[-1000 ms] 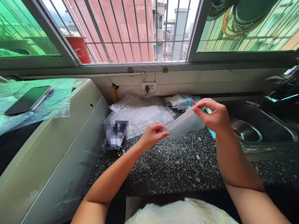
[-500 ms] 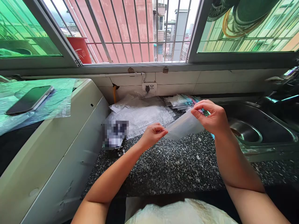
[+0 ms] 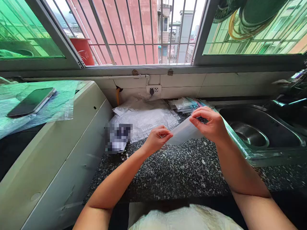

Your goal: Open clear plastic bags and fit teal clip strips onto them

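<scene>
Left hand [image 3: 156, 139]: fingers pinched on lower left corner of clear plastic bag [image 3: 182, 133].
Right hand [image 3: 209, 125]: fingers clamped on bag's upper right edge.
Bag: held above speckled desk [image 3: 177, 172], near its back edge.
Sink [image 3: 259, 131]: at desk's right.

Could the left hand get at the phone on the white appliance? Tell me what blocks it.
Probably yes. The phone lies in the open on plastic wrap, nothing over it. But the left hand now pinches the clear sheet with the right hand, so it must let go first.
</scene>
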